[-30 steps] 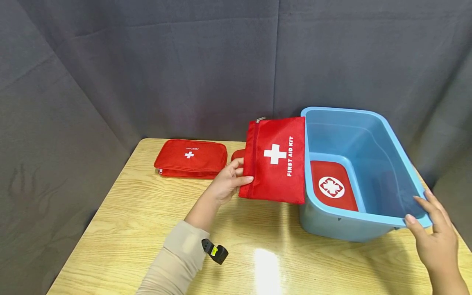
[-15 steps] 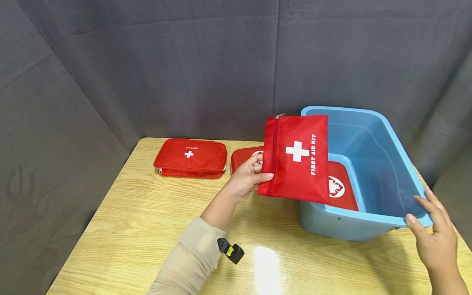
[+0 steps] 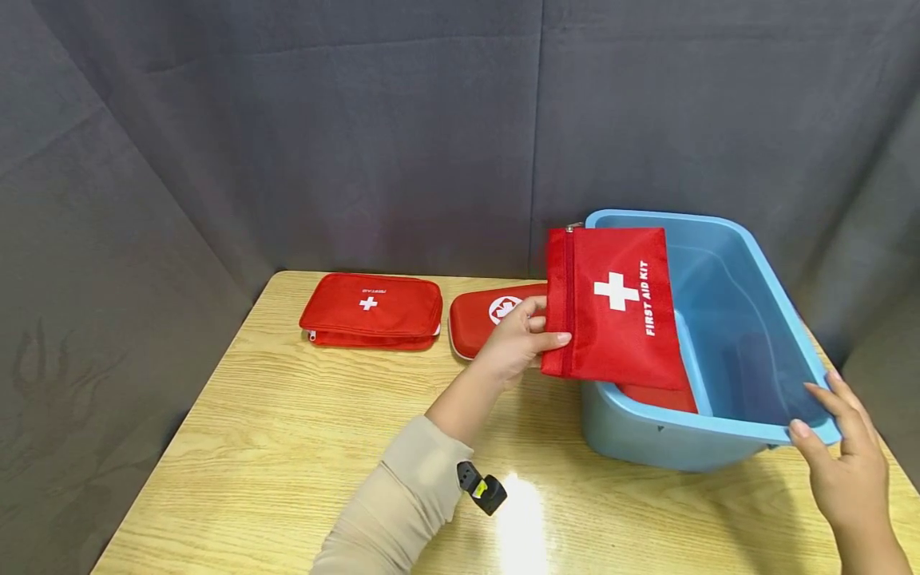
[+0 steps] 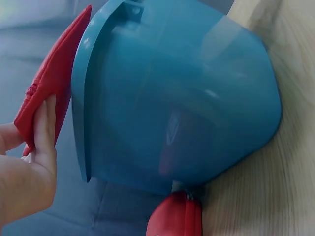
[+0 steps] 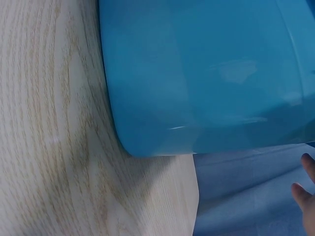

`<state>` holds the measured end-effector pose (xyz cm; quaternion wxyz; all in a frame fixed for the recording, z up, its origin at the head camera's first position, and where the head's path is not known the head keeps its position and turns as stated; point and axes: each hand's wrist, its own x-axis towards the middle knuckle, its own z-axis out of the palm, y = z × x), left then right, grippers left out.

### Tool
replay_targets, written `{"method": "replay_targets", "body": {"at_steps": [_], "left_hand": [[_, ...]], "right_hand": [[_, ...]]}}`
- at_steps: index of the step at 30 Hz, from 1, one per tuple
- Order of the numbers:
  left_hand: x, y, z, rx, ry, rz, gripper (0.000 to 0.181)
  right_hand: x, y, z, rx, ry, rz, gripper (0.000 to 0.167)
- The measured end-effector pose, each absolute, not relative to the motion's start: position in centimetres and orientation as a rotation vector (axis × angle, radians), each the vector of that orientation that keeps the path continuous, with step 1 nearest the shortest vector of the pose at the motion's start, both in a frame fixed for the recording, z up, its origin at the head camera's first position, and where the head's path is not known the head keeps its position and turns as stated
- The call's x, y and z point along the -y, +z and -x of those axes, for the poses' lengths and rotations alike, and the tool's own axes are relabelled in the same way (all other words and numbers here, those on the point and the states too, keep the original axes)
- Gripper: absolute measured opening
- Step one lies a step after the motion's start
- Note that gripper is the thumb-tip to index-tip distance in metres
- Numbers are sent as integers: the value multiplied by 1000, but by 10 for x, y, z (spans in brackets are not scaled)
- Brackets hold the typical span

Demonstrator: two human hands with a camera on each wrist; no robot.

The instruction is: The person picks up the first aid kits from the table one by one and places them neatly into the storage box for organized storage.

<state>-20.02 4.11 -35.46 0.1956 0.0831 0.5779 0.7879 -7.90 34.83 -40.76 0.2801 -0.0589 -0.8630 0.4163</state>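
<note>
My left hand (image 3: 516, 343) pinches the left, zipped edge of a flat red first aid pouch (image 3: 611, 351), thumb on its front. Tilted, the pouch overlaps the left side of a blue plastic tub (image 3: 690, 449) in the head view. The left wrist view has the pouch (image 4: 61, 73) beside the tub's rim (image 4: 81, 93). Under it, a red case (image 3: 657, 397) on the tub's floor is mostly hidden. My right hand (image 3: 851, 459) holds the tub's near right rim corner, thumb in front and fingers over the edge. Only its fingertips show in the right wrist view.
Left of the tub, a red hard case (image 3: 470, 323) with a white emblem lies on the wooden table (image 3: 302, 447), partly behind my left hand. A red zipped first aid bag (image 3: 374, 315) lies farther left. Grey cloth (image 3: 402, 144) hangs behind the table.
My left hand has carried the pouch rightward, from beside the tub to over its left side. More of the hard case on the table shows. My right hand stays on the rim.
</note>
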Motion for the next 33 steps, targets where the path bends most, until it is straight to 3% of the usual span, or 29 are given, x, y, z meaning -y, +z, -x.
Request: {"method": "replay_targets", "body": {"at_steps": [33], "left_hand": [[-121,-332,195,-1758,2100,-149,34]], "right_hand": [[-352,-414,81,2203,1177,153,44]]}}
